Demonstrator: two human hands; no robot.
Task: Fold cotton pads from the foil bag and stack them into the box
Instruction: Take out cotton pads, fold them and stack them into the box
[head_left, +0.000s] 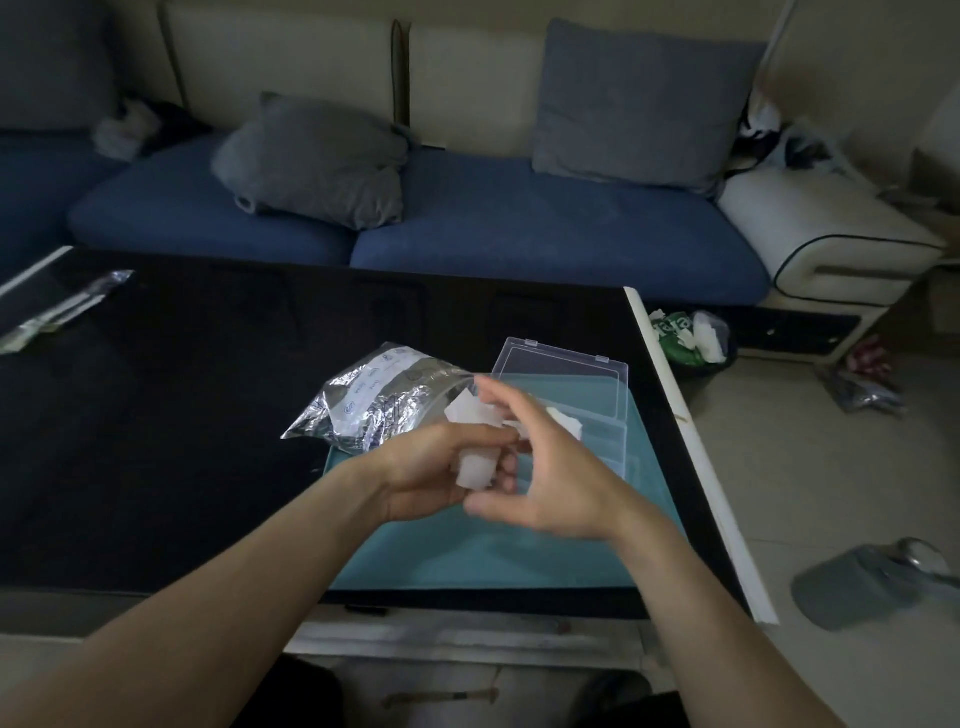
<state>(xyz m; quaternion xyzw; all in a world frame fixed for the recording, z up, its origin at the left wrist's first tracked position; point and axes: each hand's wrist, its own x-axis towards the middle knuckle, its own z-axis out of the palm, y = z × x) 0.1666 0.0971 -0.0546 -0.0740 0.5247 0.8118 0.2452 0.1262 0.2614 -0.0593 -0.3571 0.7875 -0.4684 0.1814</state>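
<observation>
A crumpled silver foil bag (371, 400) lies on the black table, its lower edge on a teal mat (467, 561). Right of it stands a clear plastic box (566, 374) with its lid raised; a white pad (569, 423) shows inside it. My left hand (426, 475) grips a small bunch of white cotton pads (475, 470) above the mat. My right hand (550, 467) hovers in front of the box, blurred, its fingers loosely curved and touching the top of the pads. Whether it pinches one is unclear.
The black glass table (182, 415) has a white right edge (696, 447). A long foil packet (62, 309) lies at the far left. A blue sofa with grey cushions (317, 161) is behind. A bin (696, 338) and clutter sit on the floor to the right.
</observation>
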